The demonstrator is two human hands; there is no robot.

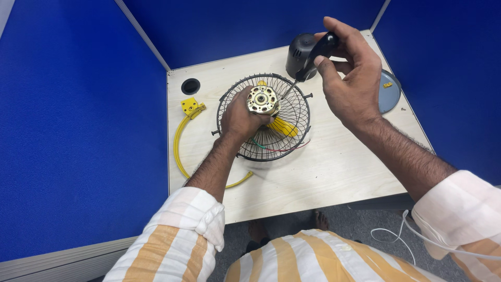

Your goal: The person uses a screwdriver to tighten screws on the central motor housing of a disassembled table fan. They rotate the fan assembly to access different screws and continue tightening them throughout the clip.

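The left hand [241, 117] is clenched around one brass-coloured motor [262, 100], holding it face-up over one black wire fan guard [292, 112] on the table [323, 172]. The right hand [349, 73] grips one black-handled screwdriver [312, 57] — its long axis slants down and left, tip just beside the motor's right edge. Farther back stand one dark motor cover [298, 49] and one grey disc [390, 91]; one yellow curved bracket [182, 136] lies left.
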